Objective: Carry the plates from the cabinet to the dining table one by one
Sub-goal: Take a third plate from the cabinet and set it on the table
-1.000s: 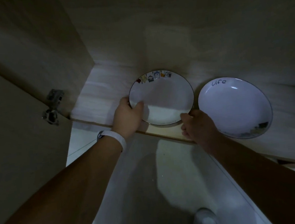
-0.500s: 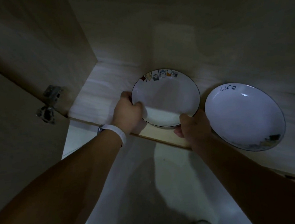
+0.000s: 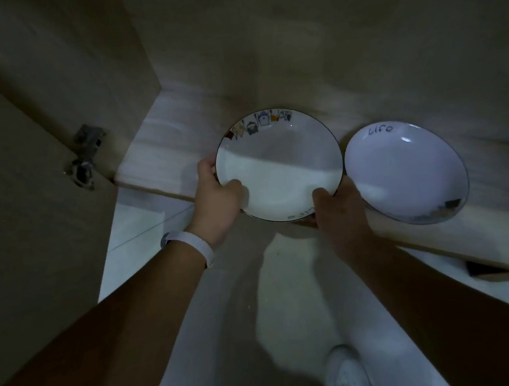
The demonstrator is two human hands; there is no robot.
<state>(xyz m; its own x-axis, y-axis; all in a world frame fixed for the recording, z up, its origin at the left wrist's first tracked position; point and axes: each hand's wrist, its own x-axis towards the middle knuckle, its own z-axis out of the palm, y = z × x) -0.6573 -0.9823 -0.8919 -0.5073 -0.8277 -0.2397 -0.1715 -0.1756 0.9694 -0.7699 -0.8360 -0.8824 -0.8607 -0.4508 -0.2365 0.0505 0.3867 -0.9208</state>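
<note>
While both my left hand (image 3: pixel 217 200) and right hand (image 3: pixel 337 207) pinch the decorated plate (image 3: pixel 278 166) at the shelf (image 3: pixel 164 157) edge, the "Life" plate (image 3: pixel 405 173) waits at three o'clock; delivery hasn't started, I judge.

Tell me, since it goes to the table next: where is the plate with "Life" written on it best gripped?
Probably by the near rim of the Life plate, which juts past the shelf's front edge. Come from the front and below, fingers under the overhang and thumb on top. The left hand and right hand hold the other plate.
</note>
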